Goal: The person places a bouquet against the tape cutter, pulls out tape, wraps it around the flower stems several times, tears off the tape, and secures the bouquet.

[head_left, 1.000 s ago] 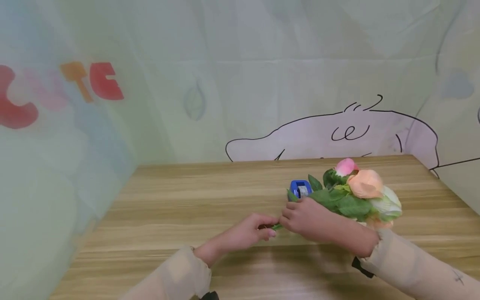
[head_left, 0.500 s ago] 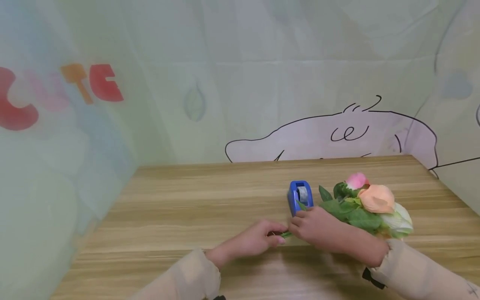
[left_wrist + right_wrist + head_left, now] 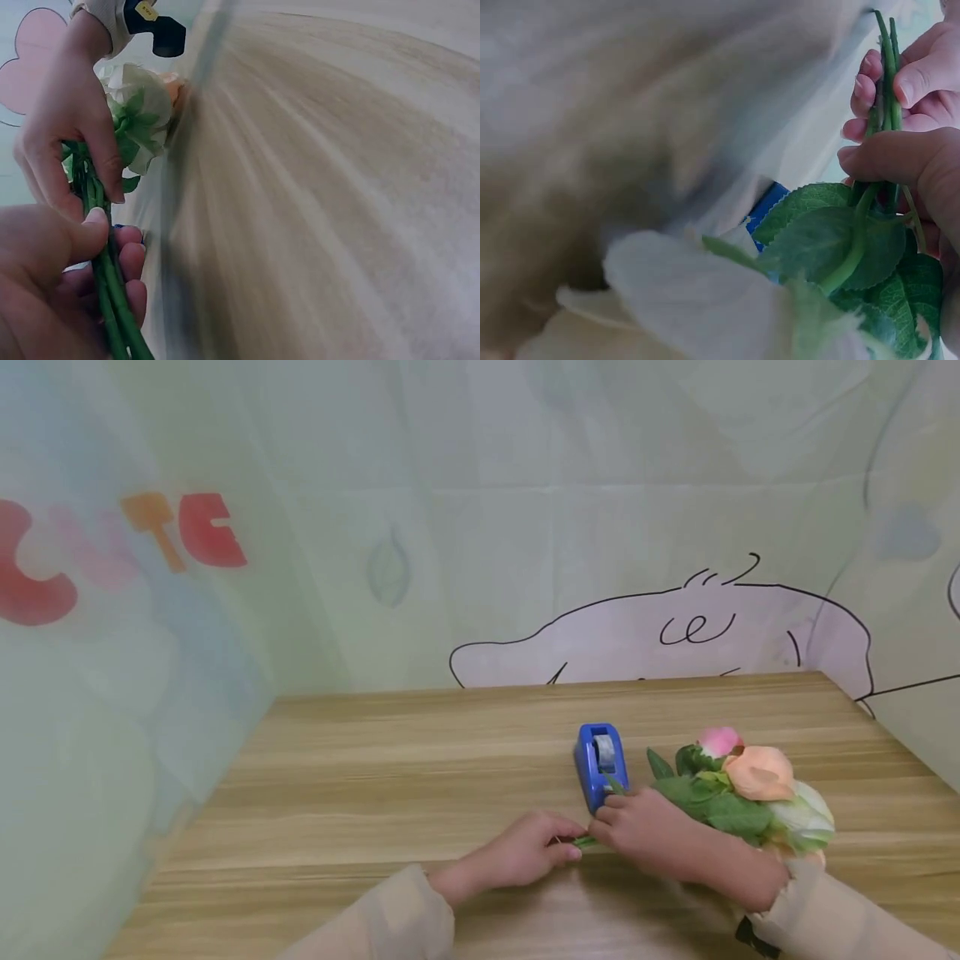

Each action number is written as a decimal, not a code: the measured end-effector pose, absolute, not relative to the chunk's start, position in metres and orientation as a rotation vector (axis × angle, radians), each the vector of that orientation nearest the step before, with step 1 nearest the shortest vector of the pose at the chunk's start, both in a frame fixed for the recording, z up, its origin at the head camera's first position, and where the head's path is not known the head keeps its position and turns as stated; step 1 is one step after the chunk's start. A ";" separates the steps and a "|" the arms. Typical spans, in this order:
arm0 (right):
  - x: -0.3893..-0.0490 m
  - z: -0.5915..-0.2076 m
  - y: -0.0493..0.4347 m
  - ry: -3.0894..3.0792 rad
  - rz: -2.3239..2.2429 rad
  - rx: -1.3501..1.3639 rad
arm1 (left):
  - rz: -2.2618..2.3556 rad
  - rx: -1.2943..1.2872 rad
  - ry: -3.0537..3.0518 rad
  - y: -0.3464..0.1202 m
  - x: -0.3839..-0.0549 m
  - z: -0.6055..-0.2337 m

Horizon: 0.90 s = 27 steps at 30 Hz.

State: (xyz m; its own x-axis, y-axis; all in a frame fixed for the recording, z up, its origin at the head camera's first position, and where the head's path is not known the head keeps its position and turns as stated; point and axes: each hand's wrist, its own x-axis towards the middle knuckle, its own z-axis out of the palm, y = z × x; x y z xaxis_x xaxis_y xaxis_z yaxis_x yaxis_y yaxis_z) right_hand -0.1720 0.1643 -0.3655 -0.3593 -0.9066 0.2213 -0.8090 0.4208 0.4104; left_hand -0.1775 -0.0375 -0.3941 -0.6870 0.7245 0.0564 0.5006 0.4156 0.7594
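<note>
A bouquet of artificial flowers (image 3: 760,772) with pink, peach and white blooms lies slantwise over the table, its heads to the right. My right hand (image 3: 651,833) grips the bundled green stems (image 3: 112,300) just below the leaves (image 3: 817,232). Farther down the same stems, my left hand (image 3: 528,850) pinches them between thumb and fingers, close beside the right hand. In the right wrist view the stem ends stick out past the left hand's fingers. Just beyond the right hand stands a blue tape dispenser (image 3: 590,777) with a roll of clear tape (image 3: 604,753) in it.
The wooden table (image 3: 360,760) ends at the back against a printed cloth backdrop (image 3: 480,527) with coloured letters on the left. A black wrist strap (image 3: 756,937) shows at the right sleeve (image 3: 825,902).
Both hands have moved right and toward the person with the bouquet. More of the tape dispenser shows now. Both grips on the stems look the same.
</note>
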 end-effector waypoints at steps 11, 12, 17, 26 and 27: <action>-0.169 -0.378 0.173 -2.260 -0.241 1.435 | 0.927 1.156 2.511 -0.029 -0.175 -0.395; -0.169 -0.378 0.173 -2.262 -0.237 1.432 | 0.908 1.166 2.521 -0.028 -0.176 -0.395; -0.171 -0.380 0.176 -2.288 -0.221 1.421 | 0.809 1.207 2.586 -0.024 -0.178 -0.395; -0.175 -0.385 0.183 -2.302 -0.166 1.402 | 0.712 1.254 2.683 -0.019 -0.180 -0.394; -0.175 -0.385 0.183 -2.308 -0.162 1.399 | 0.711 1.256 2.687 -0.018 -0.181 -0.393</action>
State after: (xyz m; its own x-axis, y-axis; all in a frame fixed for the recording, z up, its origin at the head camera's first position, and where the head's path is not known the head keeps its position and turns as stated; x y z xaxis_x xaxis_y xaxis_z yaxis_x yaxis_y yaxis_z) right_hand -0.1747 0.1833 -0.3849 -0.3952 -0.8672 0.3030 -0.8163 0.4828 0.3171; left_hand -0.1805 -0.0184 -0.3934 -0.6576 0.7452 0.1110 0.7025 0.5532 0.4477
